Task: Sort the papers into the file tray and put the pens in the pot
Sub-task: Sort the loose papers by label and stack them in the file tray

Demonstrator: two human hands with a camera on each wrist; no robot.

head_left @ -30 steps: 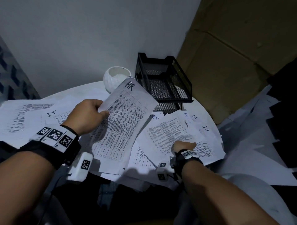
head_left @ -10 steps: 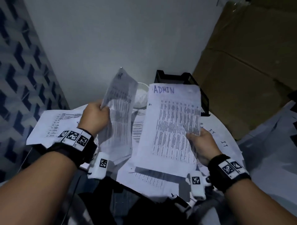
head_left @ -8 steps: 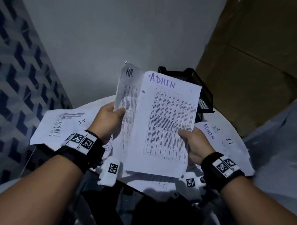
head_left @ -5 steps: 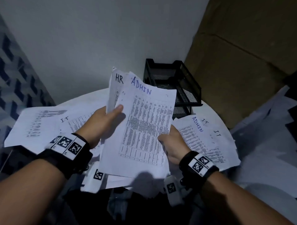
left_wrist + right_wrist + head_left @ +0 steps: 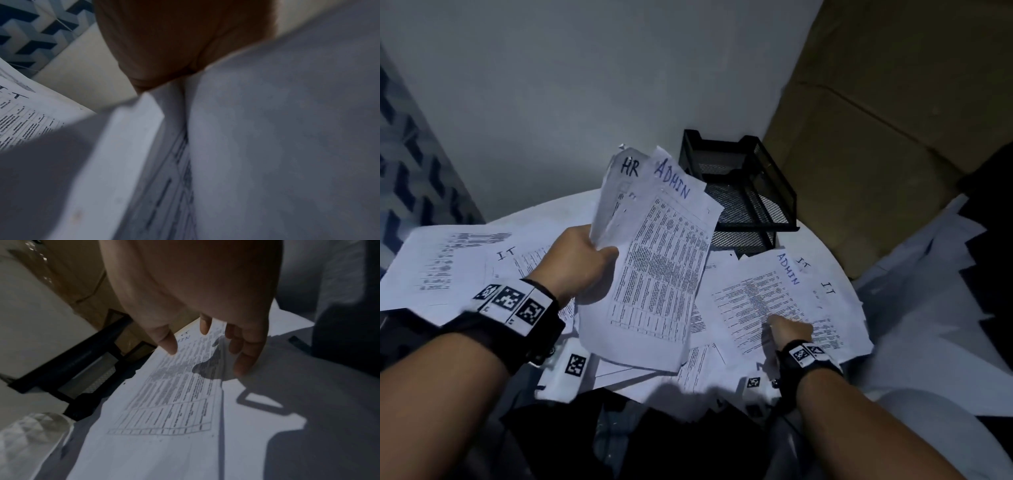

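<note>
My left hand (image 5: pixel 585 253) grips two printed sheets lifted off the table, one headed HR (image 5: pixel 619 185) behind one headed ADMIN (image 5: pixel 661 260). In the left wrist view the palm (image 5: pixel 174 40) closes on those sheets (image 5: pixel 267 146). My right hand (image 5: pixel 789 330) is down on another ADMIN sheet (image 5: pixel 750 301) lying on the table, fingers (image 5: pixel 246 353) loosely spread with the tips touching the paper (image 5: pixel 174 402). The black mesh file tray (image 5: pixel 743 192) stands at the back, behind the held sheets. I see no pens, and the pot is hidden in the head view.
Loose sheets marked IT (image 5: pixel 828 287) and others (image 5: pixel 448 260) cover the round white table (image 5: pixel 544 212). A white faceted pot (image 5: pixel 30 434) shows in the right wrist view beside the tray (image 5: pixel 82 369). A brown cardboard panel (image 5: pixel 876 137) leans at the right; more paper (image 5: pixel 928 291) lies beyond.
My right hand let go of the lifted ADMIN sheet, which now sits with the HR sheet in my left hand. The right hand dropped onto another ADMIN sheet on the table.
</note>
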